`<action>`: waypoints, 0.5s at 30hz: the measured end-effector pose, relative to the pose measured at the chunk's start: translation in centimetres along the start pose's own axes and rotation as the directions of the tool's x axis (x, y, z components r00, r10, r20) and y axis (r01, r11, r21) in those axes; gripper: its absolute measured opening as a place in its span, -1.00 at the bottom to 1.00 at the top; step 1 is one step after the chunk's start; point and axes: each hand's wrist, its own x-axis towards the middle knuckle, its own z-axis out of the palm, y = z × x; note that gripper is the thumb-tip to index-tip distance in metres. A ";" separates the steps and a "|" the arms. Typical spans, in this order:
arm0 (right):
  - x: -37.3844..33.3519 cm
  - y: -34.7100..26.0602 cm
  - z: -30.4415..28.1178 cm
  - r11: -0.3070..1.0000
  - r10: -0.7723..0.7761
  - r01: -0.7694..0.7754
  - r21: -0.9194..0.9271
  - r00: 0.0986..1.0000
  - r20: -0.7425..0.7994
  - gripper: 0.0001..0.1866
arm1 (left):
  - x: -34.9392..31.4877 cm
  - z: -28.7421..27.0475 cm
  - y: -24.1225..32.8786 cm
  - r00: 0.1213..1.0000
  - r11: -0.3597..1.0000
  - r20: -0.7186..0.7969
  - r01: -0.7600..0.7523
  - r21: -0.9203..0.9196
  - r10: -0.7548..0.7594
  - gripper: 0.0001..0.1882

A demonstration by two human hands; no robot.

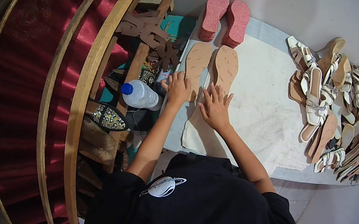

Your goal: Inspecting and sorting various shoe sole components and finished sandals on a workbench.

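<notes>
While both hands lay flat with spread fingers, my left hand pressed the left tan sole and my right hand the right tan sole near the worktop's left edge; they looked light, thin and bendable, best lifted by the edges.

Shoemaking workshop: piled sandals, tan soles.

Hands on tan soles

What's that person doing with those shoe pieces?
A person in a black shirt presses the left hand on one tan sole and the right hand on the other tan sole, both flat on a white mat. Two pink soles stand behind, with a pile of sandals at the right.
</notes>
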 end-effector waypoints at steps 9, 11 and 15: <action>-0.3 0.2 0.9 0.997 0.079 -0.077 0.029 0.995 -0.061 -0.34 | -2.4 1.8 0.2 0.994 0.992 -0.027 -0.104 -0.071 0.102 -0.24; -0.3 -0.1 0.9 0.999 0.043 -0.042 0.020 0.997 -0.060 -0.34 | -2.6 1.9 0.0 0.992 0.991 -0.048 -0.116 -0.068 0.113 -0.26; 0.2 -0.9 1.0 0.999 -0.037 0.036 -0.009 0.998 -0.049 -0.38 | -2.6 1.3 0.6 0.994 0.990 0.032 -0.099 -0.097 0.103 -0.31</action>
